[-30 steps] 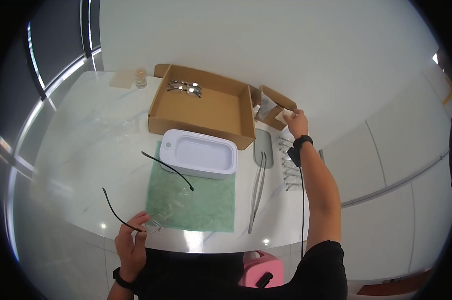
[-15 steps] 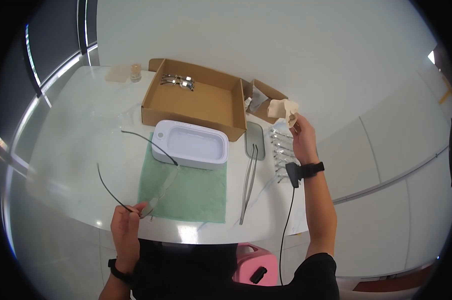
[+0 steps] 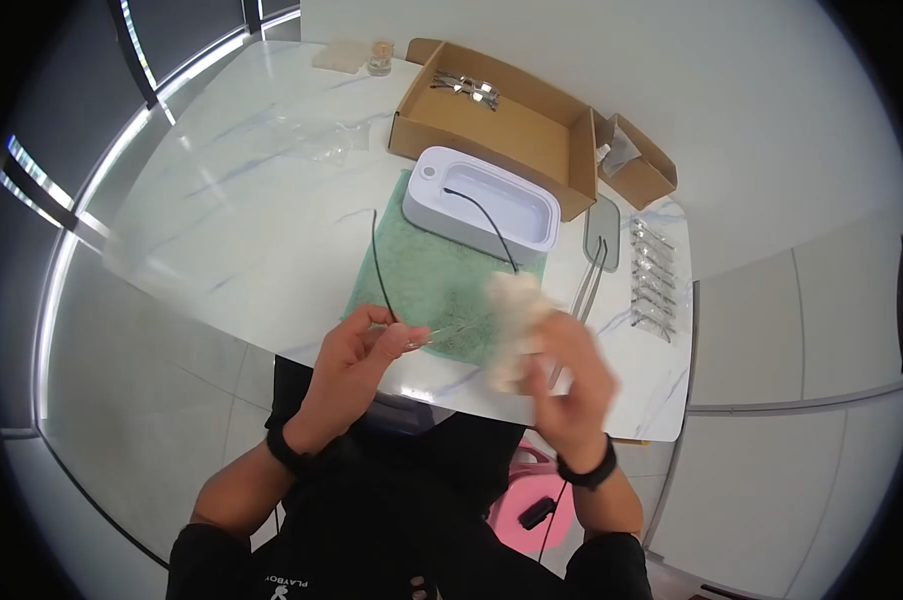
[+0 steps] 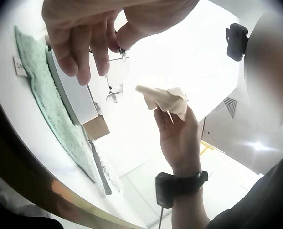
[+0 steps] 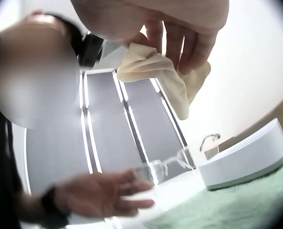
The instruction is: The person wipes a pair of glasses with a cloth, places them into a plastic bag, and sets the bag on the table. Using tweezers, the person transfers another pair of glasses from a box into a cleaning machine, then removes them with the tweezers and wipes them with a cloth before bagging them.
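In the head view my left hand [image 3: 357,360] pinches a pair of clear-lensed eyeglasses [image 4: 117,71] at one side of the frame, near a hinge. Their thin dark temples stick up and away, one overlapping the pale ultrasonic cleaner [image 3: 427,207]. A crumpled cream cleaning cloth [image 3: 517,305], blurred by motion, hangs from the fingers of my right hand [image 3: 574,385]. The right wrist view shows the cloth [image 5: 165,78] draped below the fingertips, apart from the glasses. Both hands are above the front part of a green towel [image 3: 422,275], on which the cleaner stands.
Behind the cleaner, a large cardboard box [image 3: 532,140] holds glasses [image 3: 467,88]; a smaller box [image 3: 657,180] adjoins it. Long tweezers [image 3: 592,278] lean on a grey tray [image 3: 600,215]. Several glasses [image 3: 654,280] line the right side. A small jar [image 3: 381,60] stands far back.
My right hand has lifted the cream cloth from the small box and brought it down and left, close to the glasses. My left hand and the glasses have moved right, with the head view shifting.
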A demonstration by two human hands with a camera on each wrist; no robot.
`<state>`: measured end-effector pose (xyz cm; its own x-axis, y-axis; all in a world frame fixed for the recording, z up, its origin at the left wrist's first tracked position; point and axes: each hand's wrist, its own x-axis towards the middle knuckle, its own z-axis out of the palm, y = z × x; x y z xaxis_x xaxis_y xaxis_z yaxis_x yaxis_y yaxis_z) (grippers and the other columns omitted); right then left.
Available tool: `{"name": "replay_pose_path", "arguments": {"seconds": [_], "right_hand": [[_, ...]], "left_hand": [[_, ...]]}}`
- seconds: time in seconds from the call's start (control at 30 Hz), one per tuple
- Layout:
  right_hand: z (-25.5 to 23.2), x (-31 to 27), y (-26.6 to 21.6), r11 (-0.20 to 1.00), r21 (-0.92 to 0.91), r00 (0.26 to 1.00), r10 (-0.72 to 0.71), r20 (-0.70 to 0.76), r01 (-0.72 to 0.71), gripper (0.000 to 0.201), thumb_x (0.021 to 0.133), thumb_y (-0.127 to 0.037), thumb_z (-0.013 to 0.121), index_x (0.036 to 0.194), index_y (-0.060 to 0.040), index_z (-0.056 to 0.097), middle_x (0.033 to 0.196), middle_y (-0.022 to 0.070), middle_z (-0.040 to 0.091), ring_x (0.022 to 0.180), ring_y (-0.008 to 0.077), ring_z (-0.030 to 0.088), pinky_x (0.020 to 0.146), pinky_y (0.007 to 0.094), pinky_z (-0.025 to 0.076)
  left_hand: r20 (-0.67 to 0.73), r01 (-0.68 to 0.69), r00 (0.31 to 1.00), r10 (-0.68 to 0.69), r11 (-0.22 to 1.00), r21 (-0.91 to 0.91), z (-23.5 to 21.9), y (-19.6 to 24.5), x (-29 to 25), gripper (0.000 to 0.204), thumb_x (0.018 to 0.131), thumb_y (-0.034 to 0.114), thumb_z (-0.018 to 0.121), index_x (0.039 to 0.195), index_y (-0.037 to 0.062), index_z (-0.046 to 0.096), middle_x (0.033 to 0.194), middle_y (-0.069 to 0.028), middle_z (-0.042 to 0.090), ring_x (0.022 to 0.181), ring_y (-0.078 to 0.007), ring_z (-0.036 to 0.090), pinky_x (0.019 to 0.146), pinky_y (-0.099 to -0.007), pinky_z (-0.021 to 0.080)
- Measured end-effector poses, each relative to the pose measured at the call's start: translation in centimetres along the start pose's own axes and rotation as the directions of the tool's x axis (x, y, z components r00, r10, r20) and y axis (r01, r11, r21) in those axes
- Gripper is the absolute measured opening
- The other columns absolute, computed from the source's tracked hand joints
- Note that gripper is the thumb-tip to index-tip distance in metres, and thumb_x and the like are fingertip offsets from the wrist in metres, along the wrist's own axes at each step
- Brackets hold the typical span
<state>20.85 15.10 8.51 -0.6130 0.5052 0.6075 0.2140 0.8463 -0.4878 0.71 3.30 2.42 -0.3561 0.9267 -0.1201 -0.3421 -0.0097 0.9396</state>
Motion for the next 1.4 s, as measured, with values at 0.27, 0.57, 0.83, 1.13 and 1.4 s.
{"name": "replay_pose_path", "arguments": {"seconds": [0.27,0.57,0.83,1.13,1.4], "right_hand": [[3.5,1.8,-1.8,0.973,-0.06,0.906,-0.185,0.381,0.224,0.036,0.083,-0.022,0.073,0.111,-0.0037,0.062,0.112,0.0082,0.066,0.107,0.0232,0.063,0.103,0.0463,0.041],[5.8,1.7,-1.6,0.925,-0.23,0.912,-0.21,0.354,0.302,0.028,0.079,-0.01,0.063,0.105,0.0001,0.06,0.107,0.0112,0.066,0.096,0.0232,0.063,0.088,0.036,0.047],[5.7,2.4,-1.8,0.907,-0.271,0.898,-0.203,0.39,0.323,0.02,0.08,-0.013,0.062,0.097,-0.0038,0.06,0.086,0.0055,0.061,0.083,0.0197,0.06,0.077,0.0333,0.041],[4.0,3.5,-1.9,0.889,-0.295,0.916,-0.258,0.307,0.349,0.016,0.084,-0.026,0.068,0.086,-0.011,0.062,0.074,-0.0005,0.057,0.077,0.0168,0.058,0.08,0.0377,0.041],[3.9,2.8,-2.5,0.948,-0.114,0.914,-0.248,0.322,0.297,0.014,0.079,-0.011,0.069,0.092,-0.008,0.064,0.081,-0.0008,0.062,0.08,0.0166,0.06,0.083,0.0372,0.041]], "left_hand": [[0.075,0.016,0.997,-0.018,1.0,0.025,-0.6,-0.1,0.0,0.015,0.103,0.017,0.053,0.107,0.0029,0.055,0.085,-0.0012,0.067,0.074,-0.0003,0.053,0.063,-0.0176,0.041],[0.101,-0.009,0.995,0.01,1.0,-0.018,0.5,0.8,0.3,0.02,0.102,0.019,0.053,0.115,0.004,0.057,0.101,-0.0029,0.065,0.086,-0.0056,0.058,0.078,-0.0232,0.046],[0.057,-0.169,0.984,0.166,0.984,0.052,0.3,0.6,0.0,0.024,0.097,0.018,0.062,0.117,0.0033,0.06,0.112,-0.0038,0.065,0.088,-0.0099,0.061,0.082,-0.0283,0.048],[0.111,-0.077,0.99,0.085,0.994,-0.077,0.2,1.3,-0.4,0.024,0.093,0.015,0.069,0.111,0.0003,0.066,0.088,-0.0039,0.068,0.076,-0.006,0.058,0.068,-0.0223,0.048],[0.199,-0.112,0.968,0.15,0.975,-0.193,-0.1,0.8,-0.1,0.016,0.092,0.017,0.071,0.093,0.0022,0.064,0.09,-0.0009,0.06,0.083,-0.0081,0.056,0.08,-0.0255,0.047]]}}
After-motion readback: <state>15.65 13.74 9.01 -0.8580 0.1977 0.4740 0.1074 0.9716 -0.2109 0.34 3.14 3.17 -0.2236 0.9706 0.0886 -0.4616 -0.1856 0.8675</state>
